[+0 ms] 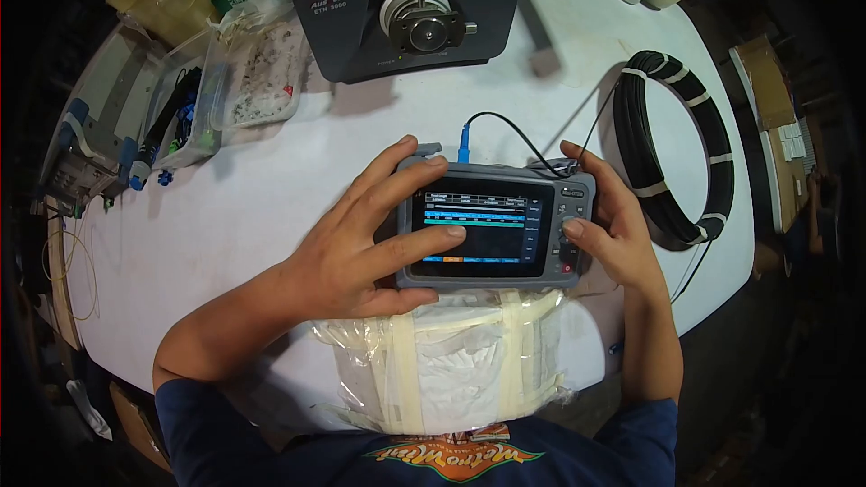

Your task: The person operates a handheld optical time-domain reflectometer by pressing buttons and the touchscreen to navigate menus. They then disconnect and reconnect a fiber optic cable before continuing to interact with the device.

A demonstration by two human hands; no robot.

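Note:
A grey handheld fibre tester (487, 257), seemingly an OTDR, has its lit screen facing up, showing a table. My left hand (361, 243) spans its left side, thumb at the lower edge and upper fingers at the top edge. One left finger lies over the screen. My right hand (618, 230) holds the right end, its thumb on the buttons beside the screen. A blue connector (465, 142) is plugged into the top edge, and a thin black cable (510, 123) loops from it to the right. Beneath the tester's lower edge sits a plastic-wrapped, taped bundle (451, 356).
A coil of black cable (722, 158) tied with white bands lies at right. At the back stands a machine (343, 45) with a screen and round fixture. Clear bins (212, 140) and a metal device (86, 171) are at left. The white table (352, 140) has a curved right edge.

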